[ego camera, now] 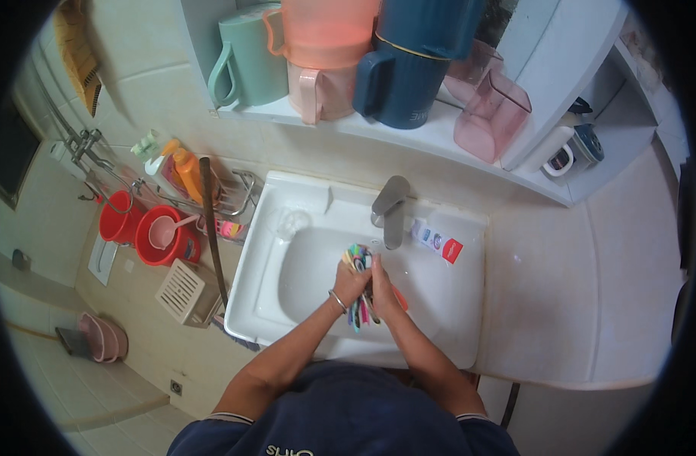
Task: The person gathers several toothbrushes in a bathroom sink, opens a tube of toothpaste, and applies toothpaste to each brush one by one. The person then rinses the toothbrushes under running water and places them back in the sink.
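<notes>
Over the basin of a white ceramic sink (319, 273), my left hand (350, 282) and my right hand (383, 290) are pressed together around a bundle of toothbrushes (357, 312). Their coloured handles stick out below my hands, and more coloured ends show above the fingers. A silver bangle is on my left wrist. Something orange (400, 298) shows beside my right hand; what it is, I cannot tell. Behind the hands stands a grey metal faucet (394, 214). A Colgate toothpaste tube (436, 240) lies on the sink's rim, right of the faucet.
A white shelf (336, 122) above the sink holds mugs, among them a green one (256, 62) and a dark blue one (407, 85). Left of the sink are a wooden stick (210, 228), pump bottles (189, 174), red buckets (165, 251) and a beige plastic stool (182, 290).
</notes>
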The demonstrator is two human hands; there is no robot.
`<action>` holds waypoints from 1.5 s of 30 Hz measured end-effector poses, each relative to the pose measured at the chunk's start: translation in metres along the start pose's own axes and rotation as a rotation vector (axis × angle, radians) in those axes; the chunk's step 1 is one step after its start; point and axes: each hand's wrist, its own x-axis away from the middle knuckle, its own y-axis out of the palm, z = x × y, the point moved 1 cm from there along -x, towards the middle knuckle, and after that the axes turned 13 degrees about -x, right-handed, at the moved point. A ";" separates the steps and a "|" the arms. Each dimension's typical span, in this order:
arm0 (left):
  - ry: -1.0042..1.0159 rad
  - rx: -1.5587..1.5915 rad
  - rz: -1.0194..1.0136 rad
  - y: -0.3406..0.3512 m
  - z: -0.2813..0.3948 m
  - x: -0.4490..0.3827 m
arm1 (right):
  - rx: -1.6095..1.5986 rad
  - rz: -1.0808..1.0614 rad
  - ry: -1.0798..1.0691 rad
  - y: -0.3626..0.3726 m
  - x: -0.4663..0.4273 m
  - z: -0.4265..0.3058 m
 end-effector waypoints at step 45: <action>-0.691 0.962 -0.001 -0.059 -0.027 0.014 | 0.863 0.328 -0.871 -0.029 -0.003 -0.100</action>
